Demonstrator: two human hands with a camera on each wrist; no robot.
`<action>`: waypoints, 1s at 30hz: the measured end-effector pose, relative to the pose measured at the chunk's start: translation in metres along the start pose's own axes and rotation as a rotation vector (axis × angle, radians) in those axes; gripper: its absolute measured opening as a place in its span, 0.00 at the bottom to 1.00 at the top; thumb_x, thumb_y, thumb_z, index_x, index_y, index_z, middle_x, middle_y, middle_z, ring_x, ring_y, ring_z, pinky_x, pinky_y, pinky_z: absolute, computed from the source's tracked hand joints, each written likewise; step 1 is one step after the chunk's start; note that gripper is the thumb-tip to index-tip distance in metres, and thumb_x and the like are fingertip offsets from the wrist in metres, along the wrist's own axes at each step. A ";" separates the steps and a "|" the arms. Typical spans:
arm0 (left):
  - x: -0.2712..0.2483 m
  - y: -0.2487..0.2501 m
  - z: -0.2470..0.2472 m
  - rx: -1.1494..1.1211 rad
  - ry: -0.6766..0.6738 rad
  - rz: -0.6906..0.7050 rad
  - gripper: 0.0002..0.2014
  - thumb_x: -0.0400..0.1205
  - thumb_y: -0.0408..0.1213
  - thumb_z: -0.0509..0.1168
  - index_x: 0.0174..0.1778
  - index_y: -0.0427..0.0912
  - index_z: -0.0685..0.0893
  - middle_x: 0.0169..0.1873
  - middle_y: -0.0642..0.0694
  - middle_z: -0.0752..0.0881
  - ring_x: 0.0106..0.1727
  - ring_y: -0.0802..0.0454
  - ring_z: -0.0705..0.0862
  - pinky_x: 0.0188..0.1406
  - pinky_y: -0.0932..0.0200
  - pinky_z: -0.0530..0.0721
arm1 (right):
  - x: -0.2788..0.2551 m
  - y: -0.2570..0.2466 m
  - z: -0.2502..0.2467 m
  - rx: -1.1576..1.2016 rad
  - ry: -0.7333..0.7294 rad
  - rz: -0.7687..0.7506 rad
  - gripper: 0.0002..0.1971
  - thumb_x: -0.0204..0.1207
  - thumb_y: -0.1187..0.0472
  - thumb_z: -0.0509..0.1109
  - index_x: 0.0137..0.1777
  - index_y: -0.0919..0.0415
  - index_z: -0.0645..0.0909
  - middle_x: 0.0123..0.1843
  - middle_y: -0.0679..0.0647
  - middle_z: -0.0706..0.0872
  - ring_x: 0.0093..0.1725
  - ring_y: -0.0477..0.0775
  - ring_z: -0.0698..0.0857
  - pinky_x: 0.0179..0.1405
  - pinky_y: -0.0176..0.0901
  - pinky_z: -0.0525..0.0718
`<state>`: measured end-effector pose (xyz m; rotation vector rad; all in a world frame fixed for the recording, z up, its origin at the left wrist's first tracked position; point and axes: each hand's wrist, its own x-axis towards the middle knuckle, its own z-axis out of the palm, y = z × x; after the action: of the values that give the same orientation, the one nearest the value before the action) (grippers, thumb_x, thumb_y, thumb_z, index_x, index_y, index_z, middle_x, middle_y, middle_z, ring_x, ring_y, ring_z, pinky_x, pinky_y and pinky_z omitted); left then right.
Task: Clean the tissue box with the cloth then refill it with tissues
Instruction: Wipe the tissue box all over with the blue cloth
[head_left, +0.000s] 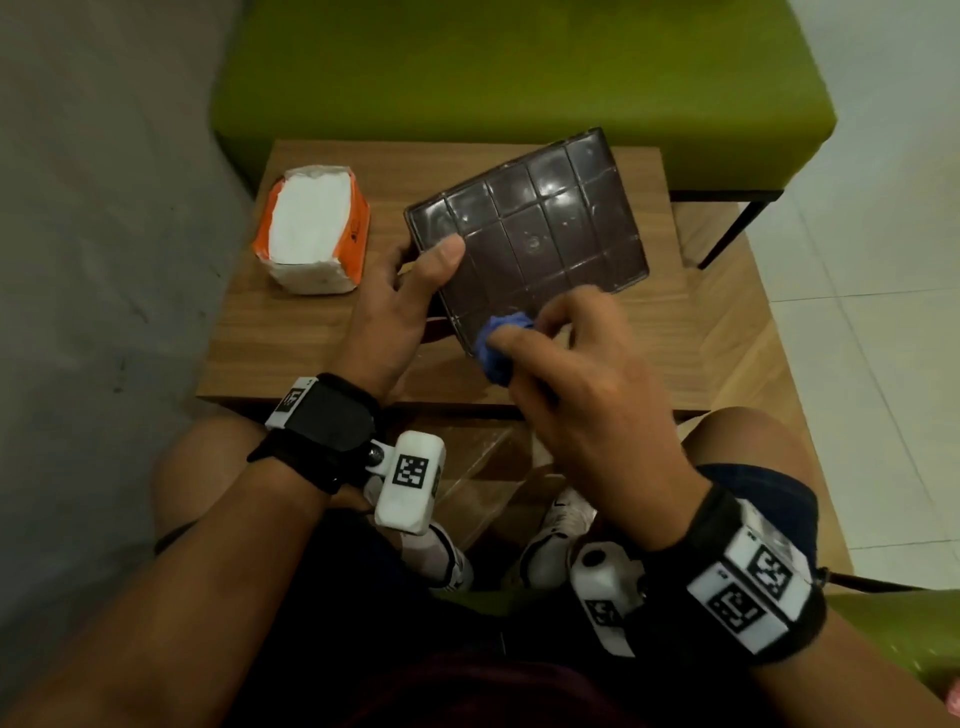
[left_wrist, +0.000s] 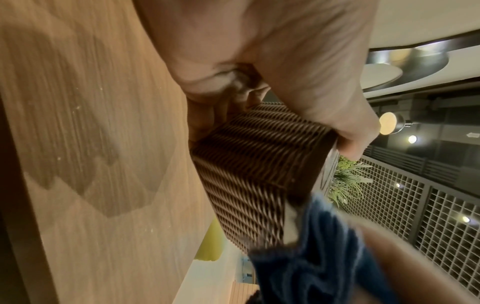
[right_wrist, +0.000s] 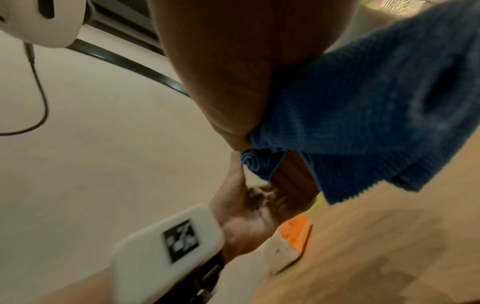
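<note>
A dark brown tissue box (head_left: 540, 228) with a glossy grid-patterned face is tilted up over the small wooden table (head_left: 291, 343). My left hand (head_left: 400, 291) grips its left edge, thumb on the glossy face. In the left wrist view the box's woven side (left_wrist: 249, 164) shows under my fingers. My right hand (head_left: 582, 374) holds a bunched blue cloth (head_left: 498, 343) against the box's near corner. The blue cloth (right_wrist: 363, 115) fills the right wrist view. A pack of white tissues (head_left: 311, 234) in an orange wrapper lies on the table's left side.
A green upholstered bench (head_left: 519, 67) stands behind the table. A grey wall runs along the left, and pale floor tiles (head_left: 872, 312) lie to the right. My knees and shoes show below the table's near edge.
</note>
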<state>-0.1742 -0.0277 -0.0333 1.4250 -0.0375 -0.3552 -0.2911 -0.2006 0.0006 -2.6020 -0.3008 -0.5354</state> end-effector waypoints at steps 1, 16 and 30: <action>-0.001 -0.001 0.000 0.007 0.001 -0.001 0.37 0.81 0.60 0.74 0.82 0.43 0.80 0.70 0.37 0.91 0.70 0.34 0.91 0.73 0.21 0.85 | 0.001 0.010 -0.003 0.003 0.051 0.043 0.11 0.86 0.58 0.71 0.63 0.61 0.90 0.56 0.61 0.80 0.51 0.55 0.77 0.39 0.49 0.81; -0.001 0.000 -0.010 0.041 -0.029 0.024 0.34 0.82 0.61 0.72 0.83 0.47 0.81 0.73 0.39 0.89 0.74 0.36 0.89 0.71 0.21 0.86 | 0.007 0.046 -0.009 0.009 0.392 0.273 0.10 0.85 0.65 0.71 0.62 0.64 0.90 0.55 0.59 0.78 0.53 0.47 0.74 0.47 0.36 0.75; 0.001 -0.002 -0.001 0.067 -0.069 -0.012 0.32 0.71 0.56 0.78 0.73 0.54 0.85 0.63 0.52 0.94 0.65 0.49 0.94 0.54 0.52 0.94 | 0.062 0.046 -0.006 0.031 0.425 0.199 0.10 0.85 0.64 0.71 0.61 0.61 0.91 0.55 0.59 0.80 0.54 0.59 0.81 0.48 0.55 0.82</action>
<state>-0.1736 -0.0273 -0.0357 1.4789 -0.0982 -0.4163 -0.2237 -0.2359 0.0128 -2.3754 0.0874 -0.9757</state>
